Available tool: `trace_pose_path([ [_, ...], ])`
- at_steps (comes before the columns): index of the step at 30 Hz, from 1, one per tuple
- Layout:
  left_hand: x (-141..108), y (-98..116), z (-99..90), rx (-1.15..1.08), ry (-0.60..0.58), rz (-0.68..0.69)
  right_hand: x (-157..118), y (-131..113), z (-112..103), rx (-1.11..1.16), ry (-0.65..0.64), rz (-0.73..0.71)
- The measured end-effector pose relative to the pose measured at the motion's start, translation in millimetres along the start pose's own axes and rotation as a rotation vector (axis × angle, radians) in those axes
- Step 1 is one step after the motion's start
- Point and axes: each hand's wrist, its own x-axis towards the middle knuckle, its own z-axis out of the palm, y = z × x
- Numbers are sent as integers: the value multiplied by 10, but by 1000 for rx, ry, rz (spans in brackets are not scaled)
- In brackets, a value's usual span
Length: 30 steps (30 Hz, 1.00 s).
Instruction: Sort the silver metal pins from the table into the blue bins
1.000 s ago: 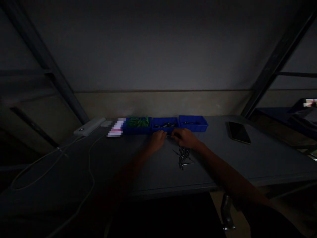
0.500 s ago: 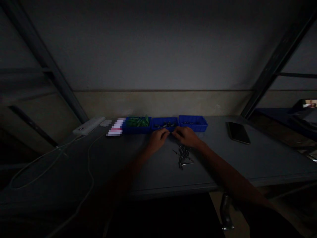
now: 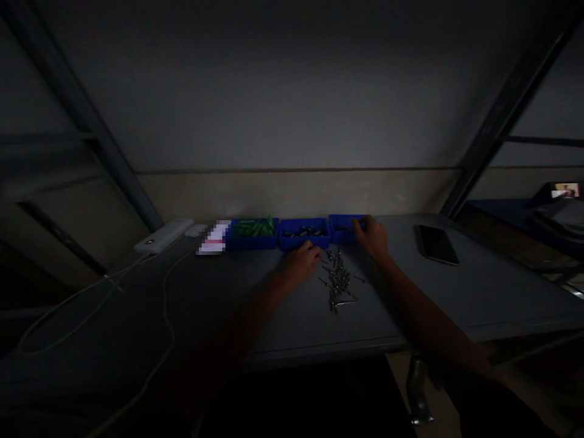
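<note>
- Many metal pieces (image 3: 339, 283) lie loosely piled on the worktop (image 3: 283, 322), between my two sets of fingers and nearer to me; a stray piece (image 3: 359, 279) sits to their right. My right forearm (image 3: 424, 313), drawn back low, could scatter them.
- My left hand (image 3: 301, 264) is beside the pile's far end, fingers curled nearly closed; I can't tell whether they hold anything. A loose pinch could drop a small piece.
- My right hand (image 3: 375, 241) bends over the right blue bin (image 3: 342, 238), fingers partly closed, grip too dark to tell. Among its thin pieces (image 3: 341, 228), poor light could make me mispick.
- Just beyond my left fingers, a knuckle could shove the middle blue bin (image 3: 304, 244).
- Farther left, green pieces (image 3: 253, 227) heap above the left blue bin (image 3: 252, 243); a knock could spill them.
</note>
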Motion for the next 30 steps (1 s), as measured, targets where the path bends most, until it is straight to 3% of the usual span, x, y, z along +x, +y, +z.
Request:
trace_pose_path([
  [3,-24,-10,-1,-28,21,-21,-73,-105,17,24,-62,-99],
  [7,-48,-43,-19,-169,118,-57,-260,-353,92,124,-283,-338],
  [9,-51,-65,-47,-242,192,-59,-345,-448,143,256,-384,-378],
  [15,-39,-75,-123,-389,349,-28,-421,-539,201,743,-617,-87],
  [22,-46,-50,-122,-394,403,-12,-428,-563,190,763,-587,-79],
  [30,-61,-30,-141,-367,351,-65,-489,-619,196,702,-470,-153],
])
